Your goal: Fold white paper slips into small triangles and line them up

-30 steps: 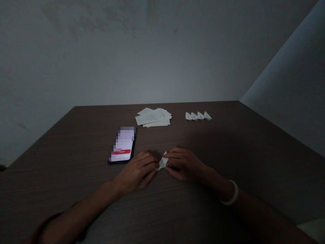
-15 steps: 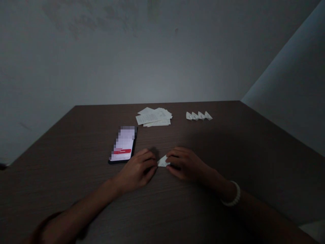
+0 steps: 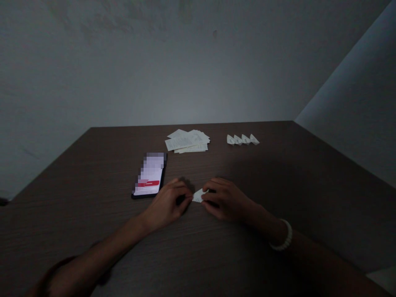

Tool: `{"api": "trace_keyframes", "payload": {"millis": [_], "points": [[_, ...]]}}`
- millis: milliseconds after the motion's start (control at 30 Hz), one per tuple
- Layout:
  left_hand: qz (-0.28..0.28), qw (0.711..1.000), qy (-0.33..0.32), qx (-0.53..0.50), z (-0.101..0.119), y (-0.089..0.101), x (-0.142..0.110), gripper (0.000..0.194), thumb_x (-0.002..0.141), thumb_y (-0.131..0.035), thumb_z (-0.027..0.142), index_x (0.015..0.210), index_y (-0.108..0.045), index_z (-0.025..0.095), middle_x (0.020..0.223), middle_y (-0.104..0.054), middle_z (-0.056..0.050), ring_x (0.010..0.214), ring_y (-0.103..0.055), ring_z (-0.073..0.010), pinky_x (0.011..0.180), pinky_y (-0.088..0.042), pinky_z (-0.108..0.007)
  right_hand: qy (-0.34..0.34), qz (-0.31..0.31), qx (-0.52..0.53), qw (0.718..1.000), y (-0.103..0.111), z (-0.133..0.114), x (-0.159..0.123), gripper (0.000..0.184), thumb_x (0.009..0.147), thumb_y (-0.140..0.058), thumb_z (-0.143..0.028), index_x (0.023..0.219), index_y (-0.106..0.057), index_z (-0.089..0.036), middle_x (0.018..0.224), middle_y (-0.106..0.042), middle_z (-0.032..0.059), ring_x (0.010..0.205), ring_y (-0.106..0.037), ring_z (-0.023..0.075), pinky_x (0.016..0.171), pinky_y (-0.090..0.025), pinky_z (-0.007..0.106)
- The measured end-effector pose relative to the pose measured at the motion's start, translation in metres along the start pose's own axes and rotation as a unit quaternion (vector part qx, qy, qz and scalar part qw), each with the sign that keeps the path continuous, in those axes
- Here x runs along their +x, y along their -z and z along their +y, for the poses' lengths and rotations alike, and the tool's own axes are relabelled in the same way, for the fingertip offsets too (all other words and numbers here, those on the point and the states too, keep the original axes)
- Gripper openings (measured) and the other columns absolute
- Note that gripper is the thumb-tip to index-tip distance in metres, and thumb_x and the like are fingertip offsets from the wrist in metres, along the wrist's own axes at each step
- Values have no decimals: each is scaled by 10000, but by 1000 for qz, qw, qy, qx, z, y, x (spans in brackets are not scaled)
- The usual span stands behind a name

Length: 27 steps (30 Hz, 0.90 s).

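A small folded piece of white paper (image 3: pixel 197 196) lies between my hands, low over the table. My left hand (image 3: pixel 170 203) pinches its left corner between thumb and fingertips. On the other side, my right hand (image 3: pixel 225 199) is closed on the paper's right part, and its fingers hide that end. Faint printing shows on the paper. Farther back to the right, several folded white paper pieces (image 3: pixel 243 140) with pointed tips stand in a row.
A loose pile of printed paper slips (image 3: pixel 187 141) lies toward the back of the brown table (image 3: pixel 102 165). Just beyond my left hand is a phone (image 3: pixel 150 173) with its screen lit. A grey wall (image 3: pixel 192 74) rises behind the table's far edge.
My left fingers have closed into a pinch on the paper's left corner. The right hand keeps its hold, almost unmoved. The view has shifted very slightly.
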<state>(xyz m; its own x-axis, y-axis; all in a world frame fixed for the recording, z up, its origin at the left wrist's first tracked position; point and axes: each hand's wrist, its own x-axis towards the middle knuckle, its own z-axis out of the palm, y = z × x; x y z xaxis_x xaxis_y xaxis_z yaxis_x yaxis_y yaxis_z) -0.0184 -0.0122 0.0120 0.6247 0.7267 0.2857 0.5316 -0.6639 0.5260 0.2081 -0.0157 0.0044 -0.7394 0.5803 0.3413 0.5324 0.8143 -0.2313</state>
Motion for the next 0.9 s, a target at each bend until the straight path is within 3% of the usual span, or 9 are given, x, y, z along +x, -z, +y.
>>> {"api": "trace_keyframes", "payload": {"millis": [433,600,733,900], "points": [[16,1000,-27,2,-3,-3,3,173,833,-523,108,784,-680,159,805,-676,-51,777,-594,-191,701,-495,-350,16,-3,-12,1000,1,-1,1,104,884,-533,-222,863,-625,-179,984,-615,75,916,-530,194,819,-425,338],[19,1000,-5,-7,1,-3,4,174,842,-524,123,778,-684,149,774,-686,-57,753,-609,-189,701,-500,-344,28,-15,-7,999,2,-2,1,126,892,-529,-202,969,-622,-167,1015,-614,84,930,-532,190,829,-442,328],[30,999,19,-33,2,-2,4,163,805,-537,103,751,-682,154,728,-683,-44,708,-615,-177,676,-505,-323,52,-44,-29,997,5,-3,2,256,889,-524,-163,1128,-603,-214,1081,-595,82,981,-512,199,826,-438,327],[32,997,60,-47,-1,-2,2,125,783,-574,121,758,-691,157,740,-691,-43,715,-626,-181,666,-509,-317,63,-66,-53,994,7,-4,4,297,896,-529,-195,1178,-595,-257,1090,-572,85,984,-488,215,812,-426,341]]}}
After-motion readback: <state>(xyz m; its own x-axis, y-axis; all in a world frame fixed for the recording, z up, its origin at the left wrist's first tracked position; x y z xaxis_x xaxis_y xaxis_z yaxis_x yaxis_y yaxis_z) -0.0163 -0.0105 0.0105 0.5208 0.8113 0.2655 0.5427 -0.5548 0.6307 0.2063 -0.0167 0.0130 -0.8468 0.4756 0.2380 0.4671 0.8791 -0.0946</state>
